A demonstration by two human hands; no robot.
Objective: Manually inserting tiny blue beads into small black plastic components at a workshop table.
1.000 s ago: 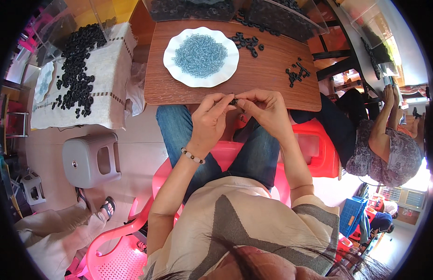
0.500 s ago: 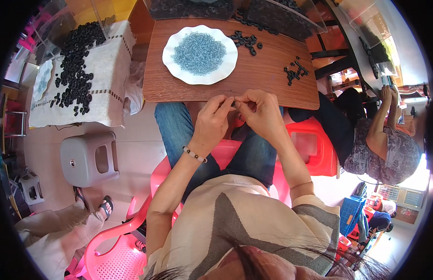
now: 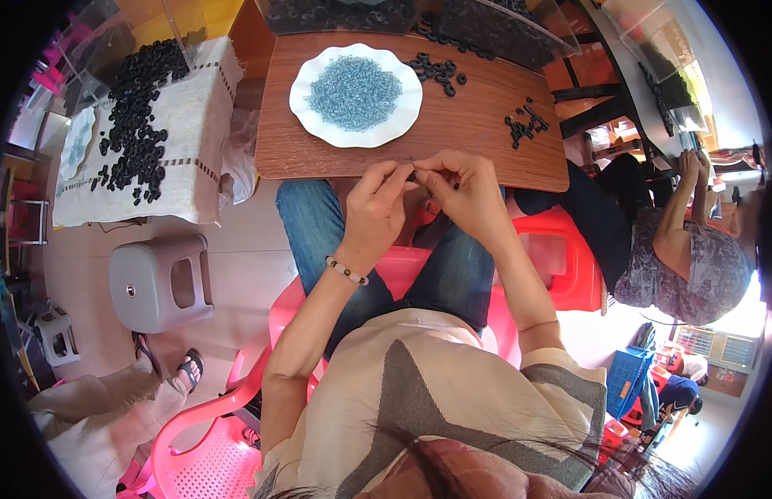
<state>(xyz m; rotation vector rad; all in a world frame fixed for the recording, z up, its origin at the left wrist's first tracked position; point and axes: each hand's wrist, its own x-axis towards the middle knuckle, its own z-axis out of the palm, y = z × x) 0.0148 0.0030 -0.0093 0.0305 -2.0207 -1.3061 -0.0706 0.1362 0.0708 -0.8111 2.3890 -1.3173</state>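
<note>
Over the near edge of the brown wooden table (image 3: 336, 164), my left hand (image 3: 374, 209) and my right hand (image 3: 464, 196) meet at the fingertips. Both are closed in a pinch on a small black piece (image 3: 413, 176), mostly hidden by the fingers. Beyond them stands a white wavy-rimmed plate (image 3: 309, 125) heaped with tiny clear bluish pellets (image 3: 354, 93). To the plate's right lies a cluster of small black ring-like pieces (image 3: 436, 68). Farther right is a smaller group of black pieces (image 3: 526, 125), some of them longer.
Clear bins with black pieces (image 3: 344, 18) line the table's far side. At left, a cloth-covered table (image 3: 195, 137) bears many black rings (image 3: 136, 116). A grey stool (image 3: 153, 287) and a pink chair (image 3: 207, 449) stand on the floor. Another person (image 3: 681, 258) sits at right.
My hands stay together at the table edge, and their fingers have shifted slightly around the small black piece. A little more of it shows between the fingertips.
</note>
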